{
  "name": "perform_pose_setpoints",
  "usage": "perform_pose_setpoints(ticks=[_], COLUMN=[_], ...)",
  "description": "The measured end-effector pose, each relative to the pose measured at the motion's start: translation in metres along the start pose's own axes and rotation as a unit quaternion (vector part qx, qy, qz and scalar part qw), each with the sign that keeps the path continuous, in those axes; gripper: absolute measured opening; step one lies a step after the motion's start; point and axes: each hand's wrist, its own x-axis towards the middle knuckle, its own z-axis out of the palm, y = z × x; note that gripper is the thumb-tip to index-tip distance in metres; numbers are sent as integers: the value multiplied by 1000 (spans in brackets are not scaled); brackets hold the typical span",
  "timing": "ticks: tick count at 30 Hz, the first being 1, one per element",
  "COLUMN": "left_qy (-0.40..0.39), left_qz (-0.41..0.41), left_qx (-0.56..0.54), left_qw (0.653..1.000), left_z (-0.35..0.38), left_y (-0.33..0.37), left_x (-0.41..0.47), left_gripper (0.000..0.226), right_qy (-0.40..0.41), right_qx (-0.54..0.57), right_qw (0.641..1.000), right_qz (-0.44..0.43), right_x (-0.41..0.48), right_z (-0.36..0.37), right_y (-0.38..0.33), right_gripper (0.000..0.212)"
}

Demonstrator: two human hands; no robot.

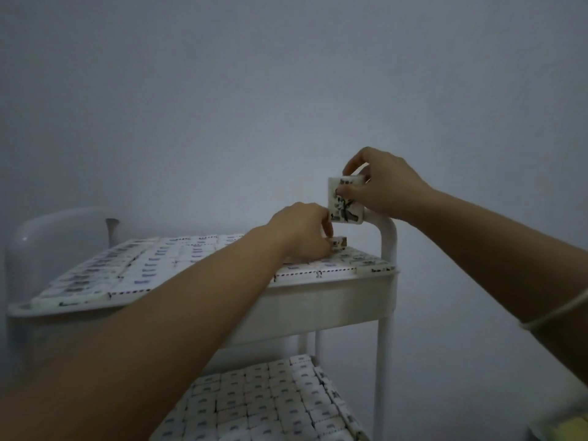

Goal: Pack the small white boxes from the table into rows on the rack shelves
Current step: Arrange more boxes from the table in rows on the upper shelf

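Left forearm [152,338] and right forearm [509,249] cross the lower frame, nearest the lens. A thin band [553,310] circles the right one.

Obs. 1: the left grip [302,230] has its fingers curled down, pinching a small white box [339,242]. That box sits on top of the packed layer [152,265] of the top shelf [318,300], near the far right corner. Judged: it is being seated or squared there to start a second tier, since the layer beneath shows no gap.

Obs. 2: the right grip [388,186] has thumb and fingers closed on a held box [345,198]. It is upright, printed face toward the camera, above that same corner. Whether this is one box or several pressed together, cannot tell. Judged: it is held high as next in line, clear of the left grip's work.

Edges and room: the packed layer runs out to the shelf's front and right rims, and the front boxes stand proud of the rim. Judged: a sideways nudge could tip one over. The rack post [388,243] curves up just behind the corner, so open approach is from above and the front. The lower rows [270,402] also look full, with the top shelf overhead. A chair [47,237] stands beyond the rack's left end. No supply counter in view.
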Motion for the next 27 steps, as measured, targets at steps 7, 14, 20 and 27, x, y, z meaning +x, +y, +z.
perform_pose_setpoints(ticks=[7,14,20,27], left_qy=[-50,7,50,256], left_qz=[-41,-32,-42,-119], left_qx=[-55,-22,23,26], left_qw=[996,999,998,959], left_z=[-3,-5,-8,-14], left_y=[2,4,4,2], left_x=[-7,-14,-18,-20], left_gripper=[34,32,33,28], right_qy=[-63,-88,-188,-286], right_qx=[-78,-181,-297,-257], right_qw=[993,974,926,914], right_qz=[-56,-103,-140,-128], right_x=[15,26,34,34], right_z=[12,25,37,53], right_y=[-8,-18,-10,-3], right_gripper=[37,24,27,26])
